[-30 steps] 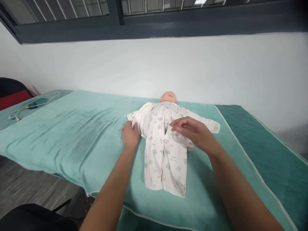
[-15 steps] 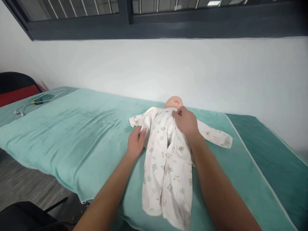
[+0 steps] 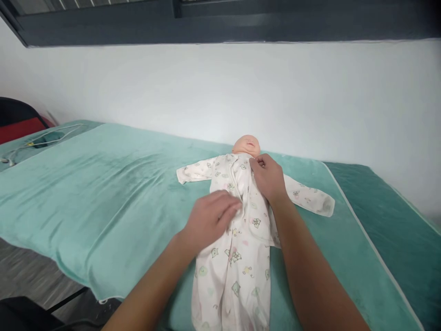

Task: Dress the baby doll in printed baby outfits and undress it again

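A doll [image 3: 246, 145] lies face up, wearing white patterned baby clothes. The baby top [image 3: 220, 174] has its long sleeves spread to both sides, its front panels meeting near the middle of the chest. White patterned trousers [image 3: 234, 280] cover the legs. My right hand [image 3: 270, 177] is closed, pinching the top's front edge near the neck. Over the belly, my left hand [image 3: 212, 218] has its thumb and fingers together at the other front panel's edge; its fingertips are slightly blurred. Part of the top is hidden under both hands.
A light green cover [image 3: 113, 184] lies over the bed, with a darker green strip [image 3: 372, 193] at the right. Cords and a small dark item [image 3: 48, 139] rest at the far left. Behind stands a white wall [image 3: 172, 87]; a red and black chair [image 3: 20, 124] is beyond the left end.
My left hand has moved from the doll's side inward over the belly, and the left panel now lies across the chest. My right hand stays near the neck. The view has tilted down slightly.
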### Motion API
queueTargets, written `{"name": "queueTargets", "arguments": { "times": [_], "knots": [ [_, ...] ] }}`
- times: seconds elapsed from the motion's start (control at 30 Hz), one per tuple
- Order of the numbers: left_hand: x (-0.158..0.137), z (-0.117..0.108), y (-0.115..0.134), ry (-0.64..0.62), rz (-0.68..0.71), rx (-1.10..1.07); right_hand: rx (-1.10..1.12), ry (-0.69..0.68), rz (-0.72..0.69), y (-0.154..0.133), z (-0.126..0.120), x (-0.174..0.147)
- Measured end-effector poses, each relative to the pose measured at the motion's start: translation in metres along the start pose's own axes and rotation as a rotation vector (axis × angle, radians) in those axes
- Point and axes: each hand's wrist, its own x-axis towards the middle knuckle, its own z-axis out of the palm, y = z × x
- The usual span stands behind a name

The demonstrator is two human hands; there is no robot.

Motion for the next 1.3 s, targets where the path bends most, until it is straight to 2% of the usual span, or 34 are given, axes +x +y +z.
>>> {"name": "queueTargets", "arguments": {
  "times": [0.1,0.17,0.2,0.27,0.4,0.47,0.5,0.57,0.63,0.77,1.0,1.17,1.3],
  "knots": [
    [0.025,-0.004,-0.017,0.213,-0.283,-0.081,-0.036,0.015,0.005,0.001,-0.004,0.001],
    [0.049,-0.004,-0.03,0.294,-0.434,-0.128,-0.078,-0.006,0.006,-0.001,-0.007,0.002],
    [0.061,-0.002,-0.035,0.293,-0.488,-0.159,-0.102,-0.022,0.005,-0.002,-0.007,0.002],
    [0.083,0.001,-0.042,0.2,-0.552,-0.229,-0.149,-0.06,0.019,-0.006,-0.008,0.001],
    [0.107,0.005,-0.038,-0.046,-0.562,-0.516,-0.183,-0.13,0.087,-0.01,-0.006,0.001],
    [0.112,0.005,-0.034,-0.07,-0.56,-0.679,-0.176,-0.139,0.103,-0.011,-0.005,0.003],
    [0.115,0.006,-0.034,-0.042,-0.572,-0.715,-0.177,-0.133,0.102,-0.01,-0.004,0.004],
    [0.122,0.01,-0.039,0.064,-0.617,-0.652,-0.178,-0.118,0.088,-0.008,-0.004,0.006],
    [0.128,0.017,-0.047,0.134,-0.648,-0.471,-0.154,-0.114,0.073,-0.004,-0.004,0.008],
    [0.133,0.029,-0.062,0.035,-0.615,-0.276,-0.008,-0.116,0.059,0.005,-0.003,0.011],
    [0.126,0.029,-0.069,0.038,-0.573,-0.367,0.328,-0.093,0.011,0.007,0.008,0.023],
    [0.124,0.031,-0.072,0.042,-0.611,-0.429,0.319,-0.102,0.064,-0.003,0.012,0.035],
    [0.123,0.033,-0.072,-0.013,-0.573,-0.463,0.288,-0.103,0.064,-0.006,0.011,0.031]
  ]
}}
